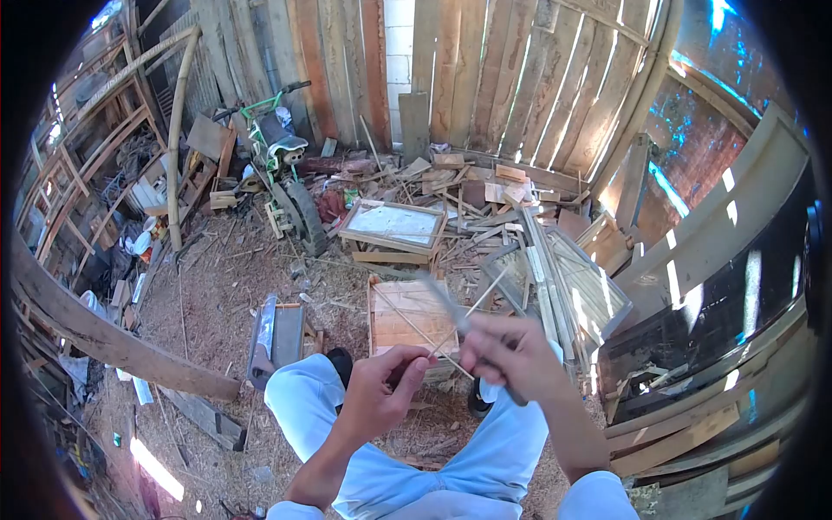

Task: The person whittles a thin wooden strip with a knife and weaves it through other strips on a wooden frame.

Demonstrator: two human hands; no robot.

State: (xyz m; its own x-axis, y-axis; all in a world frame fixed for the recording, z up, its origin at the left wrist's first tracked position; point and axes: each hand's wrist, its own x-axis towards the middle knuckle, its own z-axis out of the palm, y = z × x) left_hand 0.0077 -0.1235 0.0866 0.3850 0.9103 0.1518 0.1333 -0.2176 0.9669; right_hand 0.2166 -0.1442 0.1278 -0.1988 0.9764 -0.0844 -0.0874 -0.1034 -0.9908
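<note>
My left hand [387, 385] is closed in a pinch, its thumb and fingertips on a thin wooden stick [405, 316]. A second thin stick [488, 289] slants up to the right from near the same fingertips; whether it is pinched too is unclear. My right hand [513, 354] is wrapped round a knife [452, 305], its blurred blade pointing up and left and the handle end showing below the palm. Both hands are in front of my knees, close together. Below them stands a low wooden box or crate [407, 314], partly hidden by the hands and sticks.
A framed panel with a pale top [392, 223] lies ahead among wood scraps [468, 186]. A green motorbike [286, 165] leans at the back left. Beside my left knee sits a dark tray-like object [277, 338]. Planks [546, 286] lie to the right, and a curved beam [121, 334] crosses the left.
</note>
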